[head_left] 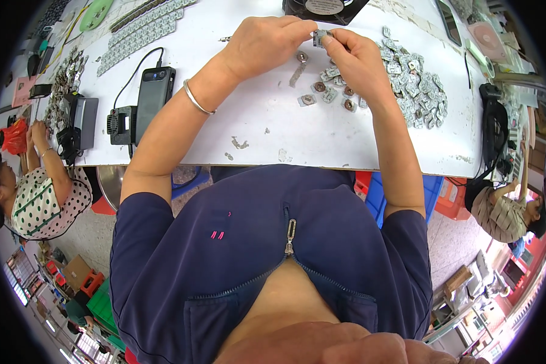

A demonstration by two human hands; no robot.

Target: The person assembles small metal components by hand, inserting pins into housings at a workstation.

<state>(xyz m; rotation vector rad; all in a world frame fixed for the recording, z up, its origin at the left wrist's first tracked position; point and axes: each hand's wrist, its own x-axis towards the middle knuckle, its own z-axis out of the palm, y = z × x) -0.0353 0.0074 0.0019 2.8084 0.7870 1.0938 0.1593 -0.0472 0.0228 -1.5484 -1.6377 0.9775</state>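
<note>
My right hand (361, 64) pinches a small grey square metal part (320, 39) between thumb and fingers, above the far part of the white table (249, 136). Against the part's left edge, the fingertips of my left hand (267, 45) are pressed together; what they grip is too small to make out. Below my hands lie a few loose square pieces with round brown centres, one of them a loose piece (307, 100). A heap of similar grey metal parts (415, 85) spreads out to the right of my right hand.
A black fan (324, 9) stands at the far edge. To the left are a black cabled device (156, 91), rows of grey parts (141, 37) and a green tray (96, 13). Co-workers sit left (48, 194) and right (500, 212). Blue and red stools show below.
</note>
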